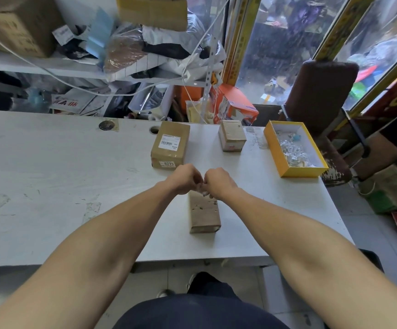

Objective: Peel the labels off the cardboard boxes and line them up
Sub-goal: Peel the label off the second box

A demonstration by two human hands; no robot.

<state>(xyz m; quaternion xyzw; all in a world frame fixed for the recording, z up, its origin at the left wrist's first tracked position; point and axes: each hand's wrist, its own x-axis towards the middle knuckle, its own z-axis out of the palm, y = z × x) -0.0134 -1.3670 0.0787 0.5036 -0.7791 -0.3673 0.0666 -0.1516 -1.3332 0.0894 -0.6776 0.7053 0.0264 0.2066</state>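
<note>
A narrow cardboard box (204,213) lies on the white table (62,186), its top scuffed with torn label traces. Above its far end my left hand (185,179) and my right hand (219,182) meet, fingers curled, pinching a small scrap of peeled label (203,191) between them. Farther back stands a larger box (171,144) with a white barcode label on top and a "0275" sticker on its front. A smaller box (232,135) sits to its right.
A yellow open box (296,173) holding crumpled label scraps sits at the table's right edge. Behind the table are cluttered shelves, cables and an orange carton (234,106). A brown padded chair (321,96) stands at the right.
</note>
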